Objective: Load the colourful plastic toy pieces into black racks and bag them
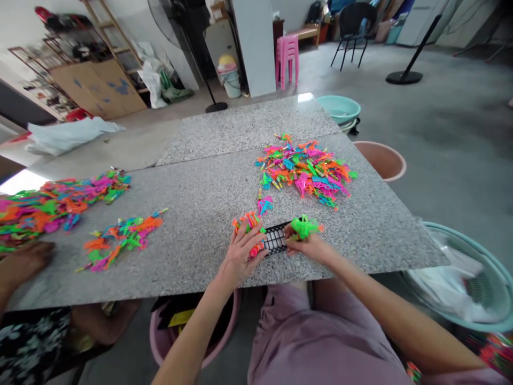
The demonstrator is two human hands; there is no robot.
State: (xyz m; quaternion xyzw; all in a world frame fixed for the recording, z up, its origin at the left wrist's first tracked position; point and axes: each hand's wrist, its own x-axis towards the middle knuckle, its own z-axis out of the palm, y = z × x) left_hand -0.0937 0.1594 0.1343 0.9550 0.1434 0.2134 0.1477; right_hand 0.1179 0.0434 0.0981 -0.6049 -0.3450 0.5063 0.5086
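Note:
A black lattice tray [276,238] with a pale inside lies near the table's front edge. My left hand [242,250] lies over its left end, fingers curled around small bright plastic toys [248,218]; orange and pink ones show at the fingers. At the tray's right end, my right hand [301,246] is closed on a green plastic toy [305,227], with a bit of orange beside it. Its fingertips are close to the tray, and whether they touch it I cannot tell. Beyond the tray is a large pile of mixed-colour plastic toys [304,170].
On the speckled table [192,214], a smaller pile [124,240] and a long pile [56,206] lie to the left. Another person's hand [28,262] rests by the long pile. A pink tub [155,337] stands below; basins [497,310] stand on the right.

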